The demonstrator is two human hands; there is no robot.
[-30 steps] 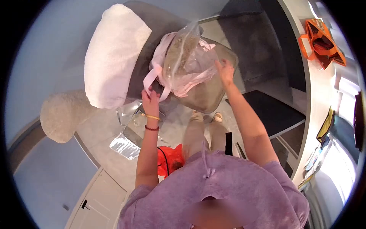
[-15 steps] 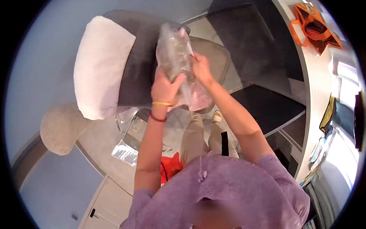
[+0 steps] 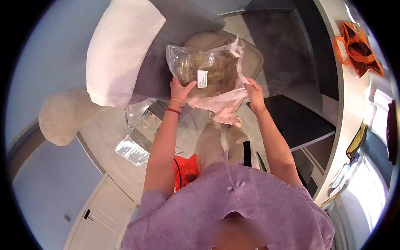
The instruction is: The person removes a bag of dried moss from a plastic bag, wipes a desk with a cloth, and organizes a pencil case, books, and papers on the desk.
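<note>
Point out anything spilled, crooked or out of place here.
I see no spill. What looks odd is the thin pink bag: it hangs crumpled below the clear bag and bunches toward the right hand, rather than covering it neatly.

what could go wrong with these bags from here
The clear bag might slip: the left hand seems to grip only its near edge, so its brownish contents could sag or drop.

The pink bag looks thin and crumpled where the right hand pinches it, so a hard pull might tear it or snag the clear bag.
</note>
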